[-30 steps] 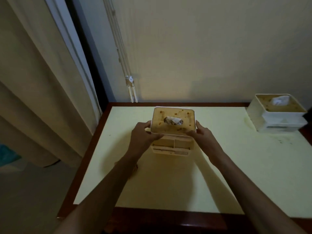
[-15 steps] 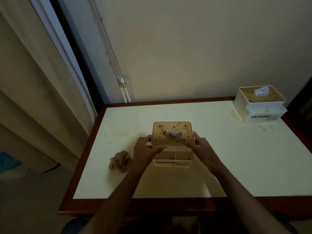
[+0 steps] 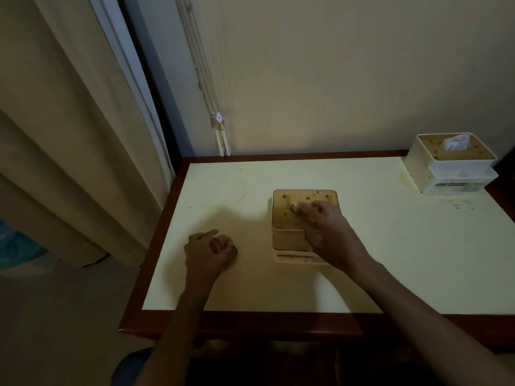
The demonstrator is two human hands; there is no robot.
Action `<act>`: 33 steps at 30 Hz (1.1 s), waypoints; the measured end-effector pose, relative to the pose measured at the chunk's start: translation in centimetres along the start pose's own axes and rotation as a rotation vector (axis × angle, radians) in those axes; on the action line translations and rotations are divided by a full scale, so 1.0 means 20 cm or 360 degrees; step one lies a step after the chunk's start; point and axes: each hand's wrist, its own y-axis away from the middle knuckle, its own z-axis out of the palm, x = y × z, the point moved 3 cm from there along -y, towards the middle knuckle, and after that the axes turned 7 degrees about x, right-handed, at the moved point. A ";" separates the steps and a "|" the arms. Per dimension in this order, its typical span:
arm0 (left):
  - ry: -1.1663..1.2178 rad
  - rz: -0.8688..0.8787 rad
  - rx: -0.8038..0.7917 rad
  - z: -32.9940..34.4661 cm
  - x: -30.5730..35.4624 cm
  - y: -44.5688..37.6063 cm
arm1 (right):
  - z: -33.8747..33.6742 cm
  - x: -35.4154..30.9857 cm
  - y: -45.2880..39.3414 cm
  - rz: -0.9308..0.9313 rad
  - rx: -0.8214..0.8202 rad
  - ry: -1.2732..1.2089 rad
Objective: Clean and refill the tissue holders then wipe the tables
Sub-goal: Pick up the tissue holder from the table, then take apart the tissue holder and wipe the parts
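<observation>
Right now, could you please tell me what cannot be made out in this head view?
- Tissue in the near stained cream plastic tissue holder: the right hand covers the slot.
- Crumpled brown cloth: mostly under the left hand; its grip is unclear.
- Label on the far white tissue holder: too small, dim.
- Under the cream table: dark.

One square cream plastic tissue holder (image 3: 289,240), its tan lid spotted with brown stains, stands upright at mid-bench. A second, matching white holder (image 3: 448,174) stands upright at the far right corner, white tissue (image 3: 457,142) protruding. A crumpled brown cloth (image 3: 228,246) lies left of the first holder.
</observation>
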 end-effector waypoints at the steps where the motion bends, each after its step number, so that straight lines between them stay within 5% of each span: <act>1: 0.0008 -0.0019 -0.0017 0.00 -0.03 0.01 | 0.02 0.00 -0.01 -0.0007 -0.0076 0.0071; 16: 0.0068 -0.0083 0.0003 0.14 -0.07 0.03 | 0.05 -0.06 -0.17 0.0134 -0.0333 0.0472; 21: 0.0223 0.0208 -0.0121 0.09 0.01 0.01 | 0.00 -0.08 -0.18 0.0164 -0.0366 0.0292; 29: 0.0595 0.0458 -0.0048 -0.02 0.32 -0.07 | -0.11 0.12 -0.19 0.0136 -0.0049 0.0238; 33: 0.0417 0.0822 0.0021 -0.05 0.52 -0.20 | -0.12 0.27 -0.17 0.0353 -0.0298 0.0009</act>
